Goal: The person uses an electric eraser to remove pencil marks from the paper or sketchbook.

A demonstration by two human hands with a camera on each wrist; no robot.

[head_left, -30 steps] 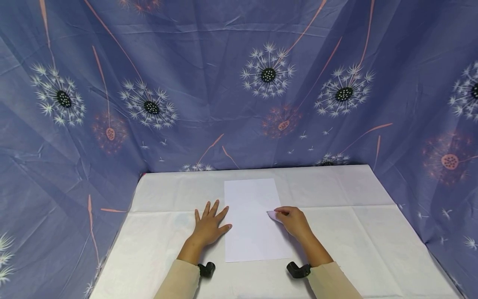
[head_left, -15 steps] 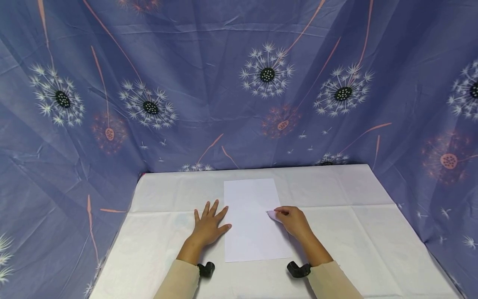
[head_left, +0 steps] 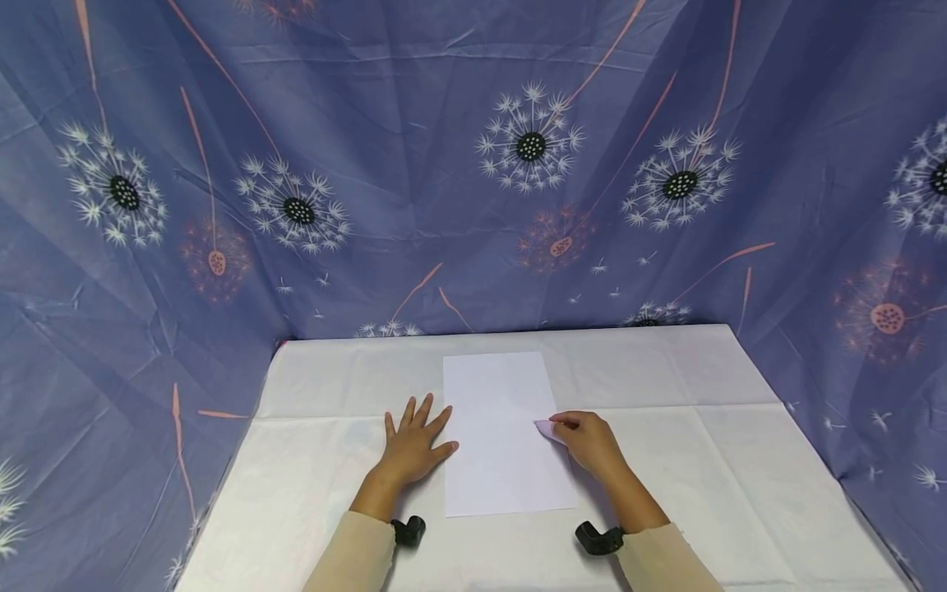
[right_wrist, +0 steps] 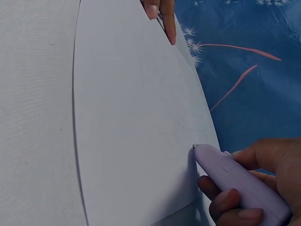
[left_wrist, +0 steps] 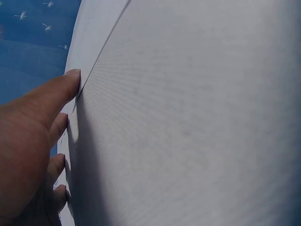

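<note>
A sheet of white paper (head_left: 496, 460) lies flat, its long sides running away from me. My left hand (head_left: 410, 452) rests palm down at its left edge, fingers spread, with thumb and index fingertip on the margin; the left wrist view shows the thumb of the left hand (left_wrist: 28, 141) at the paper's edge (left_wrist: 164, 117). Over the right side of the sheet, my right hand (head_left: 589, 444) grips a lavender utility knife (right_wrist: 240, 183). The knife's small tip points left and down, close over the paper near its right edge. Part of its body is hidden by the fingers.
White cloth (head_left: 688, 477) with fold creases covers the table. Blue dandelion-print fabric (head_left: 414, 164) hangs behind and along both sides. Black wrist mounts (head_left: 599, 539) sit at both cuffs, low over the cloth.
My right hand has shifted slightly right and toward me with the utility knife, its tip now nearer the paper's right edge. The left hand and the paper stay in place.
</note>
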